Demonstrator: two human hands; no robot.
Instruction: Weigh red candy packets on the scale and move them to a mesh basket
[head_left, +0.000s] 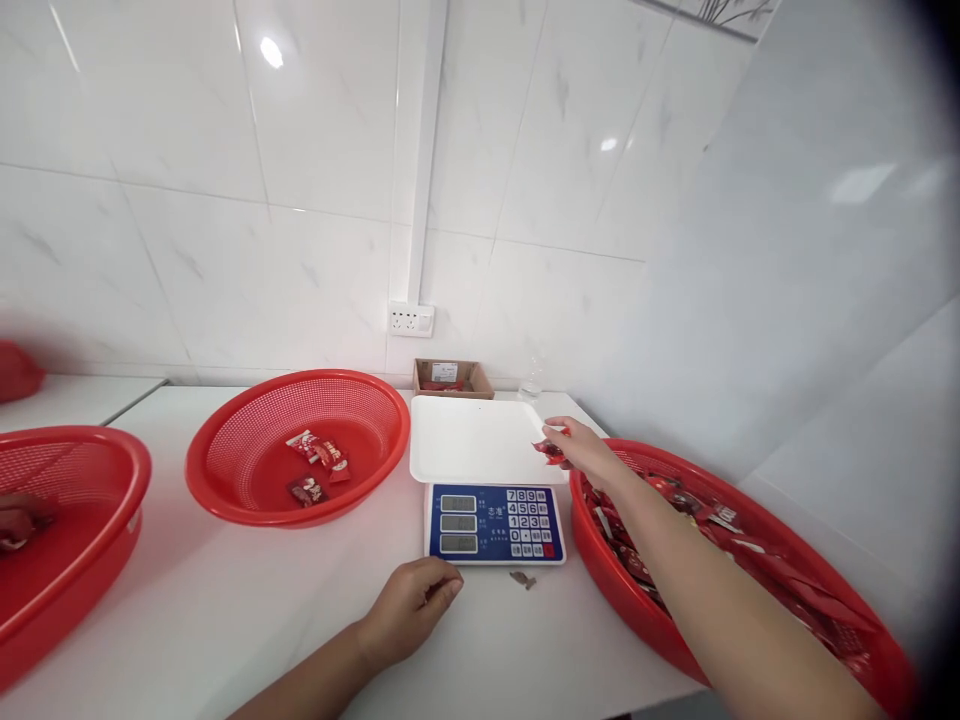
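My right hand holds a small red wrapped packet over the right side of the white weighing pan. Below the pan is the blue panel of a digital scale, with number keys and three displays. Near the panel's lower left corner, my left hand rests on the white table with its fingers curled in; nothing shows in them. A small brown scrap lies just in front of the scale. Under my right forearm stands a red basket full of red packets, partly hidden by the arm.
A round red basket holding several packets stands left of the scale. Another person's hand reaches into a red basket at far left. Behind the pan are a cardboard box and a clear plastic bottle, against the tiled wall.
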